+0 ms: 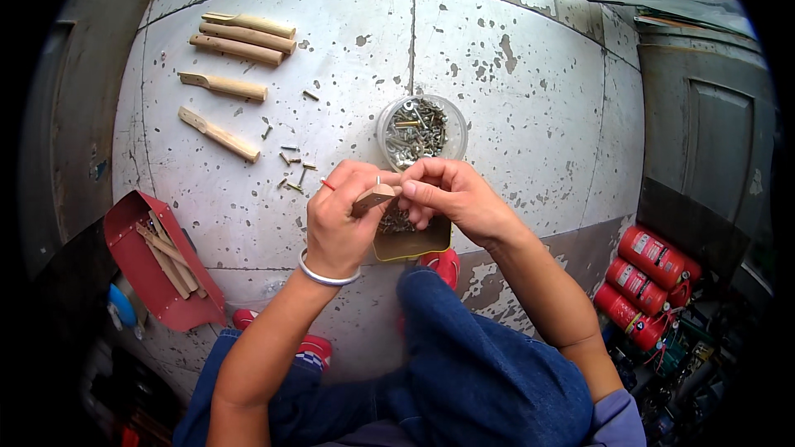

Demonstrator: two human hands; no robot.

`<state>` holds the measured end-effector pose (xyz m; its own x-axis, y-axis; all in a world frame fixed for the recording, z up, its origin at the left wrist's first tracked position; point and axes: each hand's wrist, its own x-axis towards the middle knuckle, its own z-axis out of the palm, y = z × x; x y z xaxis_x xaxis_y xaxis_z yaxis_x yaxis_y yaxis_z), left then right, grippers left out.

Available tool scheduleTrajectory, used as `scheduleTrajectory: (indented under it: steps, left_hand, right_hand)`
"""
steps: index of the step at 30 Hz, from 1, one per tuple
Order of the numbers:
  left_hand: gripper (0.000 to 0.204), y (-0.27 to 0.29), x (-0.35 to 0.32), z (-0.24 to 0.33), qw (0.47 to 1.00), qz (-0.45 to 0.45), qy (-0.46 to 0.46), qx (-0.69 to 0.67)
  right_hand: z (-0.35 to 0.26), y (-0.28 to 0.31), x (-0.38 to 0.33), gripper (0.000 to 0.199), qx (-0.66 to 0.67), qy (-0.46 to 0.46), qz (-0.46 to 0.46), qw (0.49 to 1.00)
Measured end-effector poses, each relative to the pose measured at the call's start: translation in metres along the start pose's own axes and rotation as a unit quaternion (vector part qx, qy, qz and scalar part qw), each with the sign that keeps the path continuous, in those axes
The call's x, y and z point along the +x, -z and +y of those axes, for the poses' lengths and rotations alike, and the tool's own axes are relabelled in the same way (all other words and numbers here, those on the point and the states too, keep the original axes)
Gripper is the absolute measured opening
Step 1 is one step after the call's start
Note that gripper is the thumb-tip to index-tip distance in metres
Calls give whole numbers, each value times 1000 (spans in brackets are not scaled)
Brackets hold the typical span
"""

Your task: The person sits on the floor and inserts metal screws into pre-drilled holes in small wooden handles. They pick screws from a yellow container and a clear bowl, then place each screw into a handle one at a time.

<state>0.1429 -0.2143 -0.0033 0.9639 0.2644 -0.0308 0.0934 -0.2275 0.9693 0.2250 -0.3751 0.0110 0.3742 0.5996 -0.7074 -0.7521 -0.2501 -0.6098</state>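
Observation:
My left hand is closed around a short wooden handle, its flat cut end showing between thumb and fingers. From that wood a small metal bolt sticks up. My right hand meets it from the right, thumb and fingers pinched together beside the handle; what they hold, if anything, is hidden. Just beyond my hands stands a clear round tub full of bolts and screws. Below my hands is a yellow-rimmed container with more small metal hardware, partly covered by my fingers.
Several wooden handles lie at the far left of the worn white surface, with loose bolts nearby. A red metal scoop-like bin at left holds wood pieces. Red fire extinguishers are stacked at right, beside a grey cabinet.

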Motion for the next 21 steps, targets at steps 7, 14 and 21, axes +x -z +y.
scheduleTrajectory:
  steps: [7, 14, 21]
  left_hand:
    - [14, 2, 0, 3, 1000, -15, 22, 2]
    - [16, 0, 0, -1, 1000, -12, 14, 6]
    - [17, 0, 1, 0, 1000, -17, -21, 10]
  right_hand:
    - [8, -1, 5, 24, 55, -23, -4, 998]
    - [11, 1, 1, 21, 66, 35, 21, 997]
    - [4, 7, -2, 21, 65, 14, -11, 998]
